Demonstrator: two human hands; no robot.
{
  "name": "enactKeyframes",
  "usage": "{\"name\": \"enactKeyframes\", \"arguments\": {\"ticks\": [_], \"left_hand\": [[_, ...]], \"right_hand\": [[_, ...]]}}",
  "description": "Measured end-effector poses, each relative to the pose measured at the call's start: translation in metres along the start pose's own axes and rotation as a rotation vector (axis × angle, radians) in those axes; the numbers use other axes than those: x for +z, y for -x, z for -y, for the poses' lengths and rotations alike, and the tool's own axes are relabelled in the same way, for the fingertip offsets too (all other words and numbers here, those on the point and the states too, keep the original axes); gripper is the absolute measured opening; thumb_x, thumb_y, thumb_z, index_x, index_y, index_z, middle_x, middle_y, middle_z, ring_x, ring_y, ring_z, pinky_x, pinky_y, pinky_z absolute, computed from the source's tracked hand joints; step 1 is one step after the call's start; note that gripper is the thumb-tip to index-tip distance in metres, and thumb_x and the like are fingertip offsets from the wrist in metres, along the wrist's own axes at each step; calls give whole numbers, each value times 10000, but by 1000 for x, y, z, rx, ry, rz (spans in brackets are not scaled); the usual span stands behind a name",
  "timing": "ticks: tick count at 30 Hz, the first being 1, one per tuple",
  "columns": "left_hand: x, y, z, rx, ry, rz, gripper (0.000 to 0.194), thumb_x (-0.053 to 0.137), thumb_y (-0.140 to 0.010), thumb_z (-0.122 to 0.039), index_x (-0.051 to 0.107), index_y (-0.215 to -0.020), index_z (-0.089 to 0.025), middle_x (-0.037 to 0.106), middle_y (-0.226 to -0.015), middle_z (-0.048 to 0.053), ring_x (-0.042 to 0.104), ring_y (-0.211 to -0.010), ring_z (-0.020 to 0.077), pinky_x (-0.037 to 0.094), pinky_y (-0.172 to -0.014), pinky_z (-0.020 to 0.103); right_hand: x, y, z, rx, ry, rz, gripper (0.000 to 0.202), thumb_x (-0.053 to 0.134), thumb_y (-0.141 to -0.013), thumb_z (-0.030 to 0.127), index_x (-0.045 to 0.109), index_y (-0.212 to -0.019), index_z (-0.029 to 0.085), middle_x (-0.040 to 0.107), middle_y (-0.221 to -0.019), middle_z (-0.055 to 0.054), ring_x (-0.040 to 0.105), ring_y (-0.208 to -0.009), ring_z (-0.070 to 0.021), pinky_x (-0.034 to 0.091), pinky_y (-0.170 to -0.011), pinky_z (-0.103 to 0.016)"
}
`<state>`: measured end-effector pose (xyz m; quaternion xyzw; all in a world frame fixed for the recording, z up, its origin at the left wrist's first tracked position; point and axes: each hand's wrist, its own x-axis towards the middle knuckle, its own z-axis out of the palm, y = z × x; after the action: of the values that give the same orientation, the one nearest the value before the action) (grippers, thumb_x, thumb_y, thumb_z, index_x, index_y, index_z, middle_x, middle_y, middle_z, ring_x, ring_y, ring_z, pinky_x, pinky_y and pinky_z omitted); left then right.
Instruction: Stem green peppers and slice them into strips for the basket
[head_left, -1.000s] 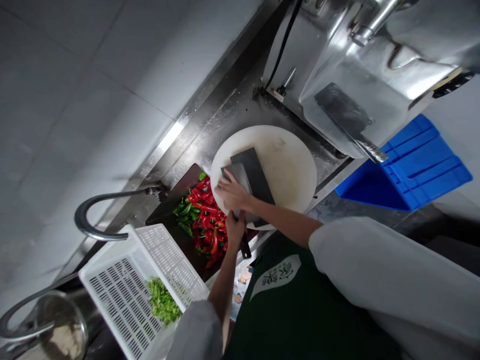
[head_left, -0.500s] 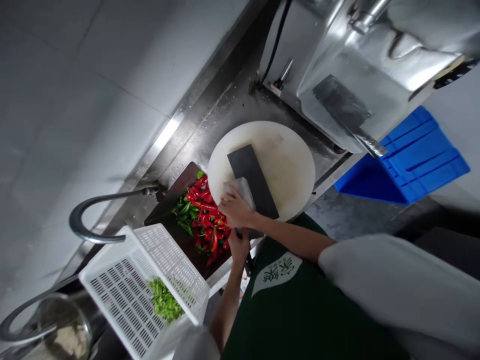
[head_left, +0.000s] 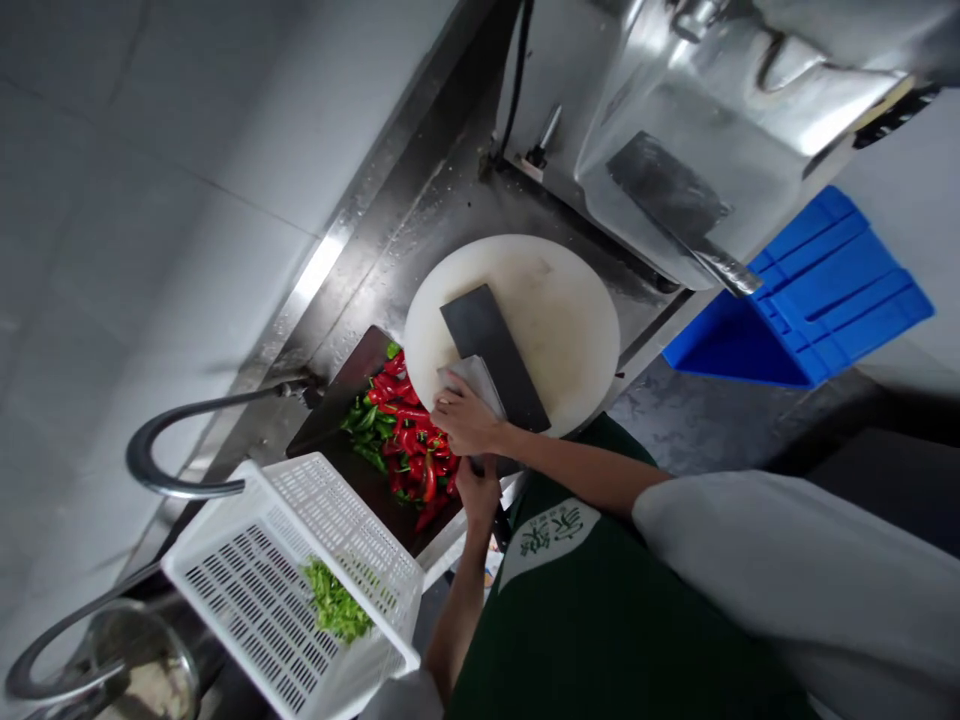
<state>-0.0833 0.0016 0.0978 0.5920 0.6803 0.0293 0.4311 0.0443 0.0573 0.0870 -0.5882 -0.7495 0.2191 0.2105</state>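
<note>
On the round white cutting board (head_left: 581,330) lies a dark flat rectangular slab (head_left: 491,345), which looks like a whetstone. A pale, broad-bladed cleaver (head_left: 480,378) appears to rest against its near left part. My right hand (head_left: 466,418) presses down on this blade with bent fingers. Closed around the cleaver's handle is my left hand (head_left: 478,490), close below the right one; a dark handle end shows past the wrist. My right forearm covers the near end of the slab and part of the blade. Red and green chilli peppers (head_left: 409,450) lie in a dark tray (head_left: 315,435) left of my hands.
A white slotted basket (head_left: 262,600) holds chopped greens (head_left: 337,605). Curved metal taps (head_left: 161,425) stick out at left. Beyond the board stands a steel machine (head_left: 720,180) with another cleaver (head_left: 667,190) lying on it. A blue crate (head_left: 847,300) sits at right.
The whole view has shifted slightly leftward. Both hands and the pale blade have slid a little along the slab toward my body. My grip looks the same.
</note>
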Motion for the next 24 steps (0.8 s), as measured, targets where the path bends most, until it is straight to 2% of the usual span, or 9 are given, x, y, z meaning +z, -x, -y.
{"name": "enactKeyframes", "arguments": {"ticks": [5,7,9,13,15,17,21,23,24], "left_hand": [[2,-73,-56,88,39,-16,269,594,-817,-418,479,-692,-208,456,-496,-51,452,-443,120,329,-454,226],[2,-87,-68,94,66,-5,268,570,-838,-430,475,-711,-214,440,-474,-59,442,-422,122,329,-450,228],[2,-67,-56,102,41,-19,269,586,-821,-431,480,-702,-214,471,-497,-44,479,-467,135,356,-480,235],[0,10,2,61,-19,-47,200,610,-762,-381,531,-735,-199,591,-641,20,573,-624,180,427,-585,269],[-1,17,11,25,-30,-30,182,608,-757,-364,532,-738,-200,584,-632,15,564,-611,178,415,-564,264],[-1,-12,-7,30,-32,-18,204,615,-769,-367,510,-702,-205,547,-588,-4,527,-564,160,379,-522,246],[3,-105,-69,91,103,1,272,596,-837,-422,483,-708,-211,471,-512,-46,445,-450,118,328,-472,223],[3,-118,-77,102,138,9,259,594,-846,-419,494,-733,-209,464,-510,-51,441,-442,117,329,-474,221],[2,-110,-72,103,125,0,251,599,-841,-412,502,-734,-206,476,-523,-44,456,-462,121,336,-485,222]], "right_hand": [[-21,-67,-55,52,66,-68,300,555,-746,155,656,-1028,131,687,-1006,-110,519,-1156,-274,16,-1215,-553],[-27,-81,-65,66,71,-98,317,549,-740,143,647,-1040,113,686,-1000,-121,511,-1157,-288,-13,-1197,-586],[-23,-64,-51,56,54,-83,308,550,-742,144,645,-1034,116,682,-991,-116,509,-1149,-284,-30,-1197,-578],[1,6,5,9,17,2,229,552,-771,194,671,-967,188,678,-933,-65,531,-1101,-253,40,-1221,-531],[5,13,12,15,2,2,233,565,-768,204,676,-972,191,683,-947,-67,543,-1080,-252,81,-1219,-535],[-4,-11,-7,16,19,-24,261,572,-766,189,674,-1004,158,691,-985,-86,549,-1093,-256,106,-1213,-541],[-34,-92,-72,52,78,-75,244,496,-766,104,667,-937,69,701,-1001,-85,549,-1151,-252,79,-1180,-546],[-38,-105,-81,82,81,-101,239,502,-746,90,665,-916,53,700,-994,-97,547,-1152,-257,60,-1163,-574],[-36,-99,-75,80,78,-96,241,538,-722,97,669,-922,66,701,-991,-103,548,-1139,-261,59,-1169,-578]]}}
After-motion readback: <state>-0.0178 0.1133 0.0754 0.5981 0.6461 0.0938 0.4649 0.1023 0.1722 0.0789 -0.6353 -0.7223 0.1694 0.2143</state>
